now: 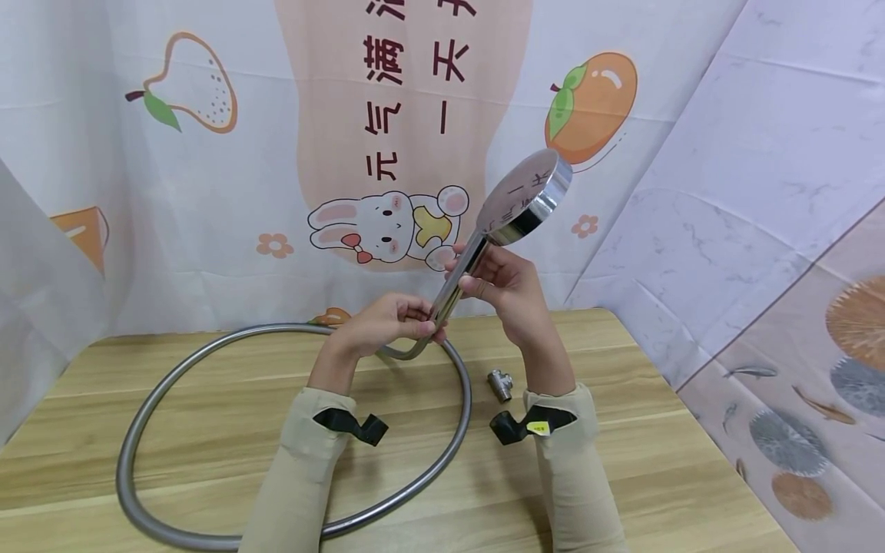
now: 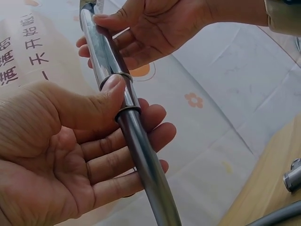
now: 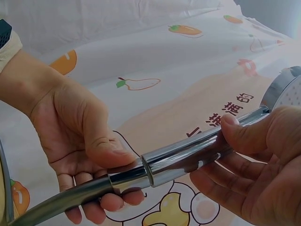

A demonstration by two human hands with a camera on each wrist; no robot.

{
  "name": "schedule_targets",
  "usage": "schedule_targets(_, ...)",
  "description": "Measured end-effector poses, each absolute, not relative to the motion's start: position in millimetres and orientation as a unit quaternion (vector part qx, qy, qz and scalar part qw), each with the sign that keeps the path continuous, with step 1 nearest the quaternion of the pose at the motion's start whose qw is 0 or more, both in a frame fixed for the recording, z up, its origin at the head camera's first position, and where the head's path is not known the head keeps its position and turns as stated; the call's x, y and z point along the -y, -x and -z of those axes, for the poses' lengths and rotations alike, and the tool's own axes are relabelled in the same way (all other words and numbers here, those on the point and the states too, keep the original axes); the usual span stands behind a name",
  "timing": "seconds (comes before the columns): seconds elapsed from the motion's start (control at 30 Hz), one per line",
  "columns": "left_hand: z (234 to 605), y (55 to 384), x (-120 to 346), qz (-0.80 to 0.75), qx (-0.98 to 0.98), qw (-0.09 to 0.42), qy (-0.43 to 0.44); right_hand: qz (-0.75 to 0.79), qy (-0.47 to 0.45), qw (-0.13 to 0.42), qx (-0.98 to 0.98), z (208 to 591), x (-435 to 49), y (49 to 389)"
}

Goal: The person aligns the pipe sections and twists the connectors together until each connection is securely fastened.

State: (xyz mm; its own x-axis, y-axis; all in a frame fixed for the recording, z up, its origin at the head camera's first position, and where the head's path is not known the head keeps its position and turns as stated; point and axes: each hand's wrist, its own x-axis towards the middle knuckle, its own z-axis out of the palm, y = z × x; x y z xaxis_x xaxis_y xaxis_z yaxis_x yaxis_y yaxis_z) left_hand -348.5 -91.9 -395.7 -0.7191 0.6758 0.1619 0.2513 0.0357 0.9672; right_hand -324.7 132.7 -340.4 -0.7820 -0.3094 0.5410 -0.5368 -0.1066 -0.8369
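My right hand [image 1: 508,288] holds a chrome shower head [image 1: 527,196] by its handle, thumb on one side and fingers behind. The round head tilts up to the right. Just below, my left hand [image 1: 387,326] pinches the metal end fitting [image 3: 127,178] of a grey shower hose [image 2: 148,165]. In the right wrist view the fitting sits in line with the handle end, right at its rim. From there the hose bends down and makes a wide loop on the wooden table.
A small chrome tee fitting [image 1: 501,385] lies on the wooden table [image 1: 657,461], beside the right forearm. Behind the table hangs a printed cloth [image 1: 242,169] with fruit and a rabbit. Another patterned cloth [image 1: 760,192] covers the right side.
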Motion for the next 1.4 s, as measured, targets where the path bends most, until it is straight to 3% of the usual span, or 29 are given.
schedule_targets(0.4, 397.9, 351.9, 96.8, -0.59, -0.652, 0.208, -0.428, -0.659, -0.317, 0.085, 0.677, 341.6, -130.8, 325.8)
schedule_targets(1.4, 397.7, 350.6, 92.8, -0.597, -0.679, 0.182, -0.388, -0.669, -0.318, 0.082, 0.666, 341.4, -132.4, 325.3)
